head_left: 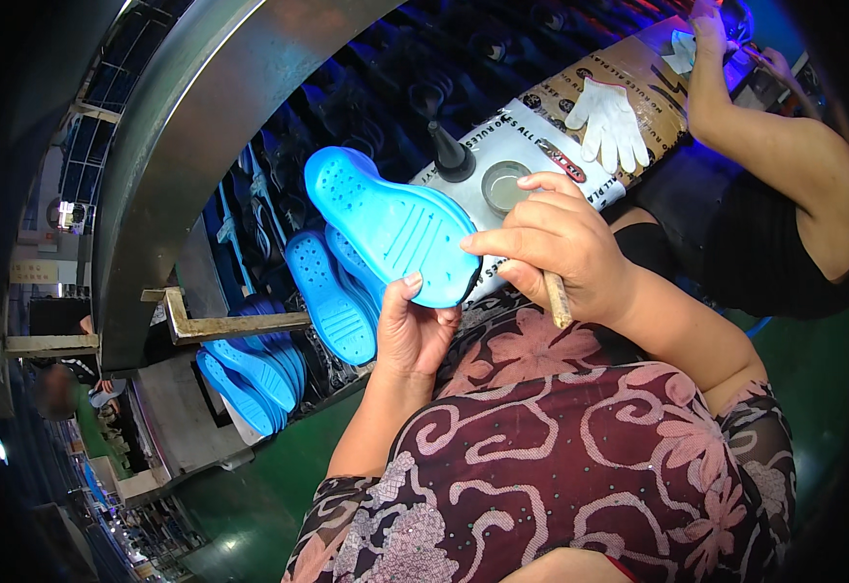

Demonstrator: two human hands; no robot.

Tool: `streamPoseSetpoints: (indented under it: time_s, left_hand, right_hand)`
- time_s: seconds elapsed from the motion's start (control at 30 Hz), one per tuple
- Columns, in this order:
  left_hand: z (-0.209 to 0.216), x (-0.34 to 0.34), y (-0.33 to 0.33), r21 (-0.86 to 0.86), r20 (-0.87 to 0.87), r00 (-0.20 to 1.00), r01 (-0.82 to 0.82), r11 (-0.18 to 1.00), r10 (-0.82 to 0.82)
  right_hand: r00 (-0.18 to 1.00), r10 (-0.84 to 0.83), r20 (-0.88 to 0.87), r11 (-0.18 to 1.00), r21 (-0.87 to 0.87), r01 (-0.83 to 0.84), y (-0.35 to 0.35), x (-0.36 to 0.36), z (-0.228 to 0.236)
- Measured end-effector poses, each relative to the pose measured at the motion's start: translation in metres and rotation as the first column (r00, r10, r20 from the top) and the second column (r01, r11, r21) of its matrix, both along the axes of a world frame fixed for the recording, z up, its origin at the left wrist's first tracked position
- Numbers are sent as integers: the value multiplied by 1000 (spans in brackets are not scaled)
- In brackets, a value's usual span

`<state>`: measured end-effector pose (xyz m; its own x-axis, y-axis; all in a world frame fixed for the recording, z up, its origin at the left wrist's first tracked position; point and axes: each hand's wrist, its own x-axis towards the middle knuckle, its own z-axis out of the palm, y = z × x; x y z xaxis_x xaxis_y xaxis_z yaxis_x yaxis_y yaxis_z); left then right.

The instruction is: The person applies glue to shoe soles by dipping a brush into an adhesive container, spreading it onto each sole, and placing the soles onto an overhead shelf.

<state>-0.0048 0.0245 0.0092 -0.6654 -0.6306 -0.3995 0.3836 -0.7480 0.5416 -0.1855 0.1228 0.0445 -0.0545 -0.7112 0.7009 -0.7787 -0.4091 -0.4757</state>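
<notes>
My left hand grips a bright blue shoe sole at its near end, thumb on the upper face and fingers beneath. Rows of small holes and ridges mark that face; a dark strip shows along the near right edge. In my right hand is a light wooden handle, whose tip points down toward me; its other end is hidden. The index fingertip of that hand meets the sole's right edge. Just beyond my right fingers stands a small round cup with greyish contents.
More blue soles lie to the left, with a stack of soles farther left. A black cone-shaped object, red-handled pliers and a white glove rest on the covered bench. A metal frame arches left. A co-worker's arm is at right.
</notes>
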Motion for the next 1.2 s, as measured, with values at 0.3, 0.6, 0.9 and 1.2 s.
streamPoseSetpoints:
  time_s: [0.3,0.6,0.9,1.2]
  left_hand:
    - [13,19,-1,-155,183,983,34,987,-5]
    - [113,-59,-27,-563,295,702,676,476,-648]
    - [247,-402,-62,-450,-179,912,258,855,-369]
    - [94,-238,-43,-814,374,779,536,225,-504]
  right_hand:
    - [990,-119,80,992,-40,123,17,-34,-6]
    - [859,-399,322,910,23,414,52,-70,-36]
    - [797,-472,375,873,74,482,80,-109,-52]
    - [478,-334,812,933,213,290,89,-119,-84]
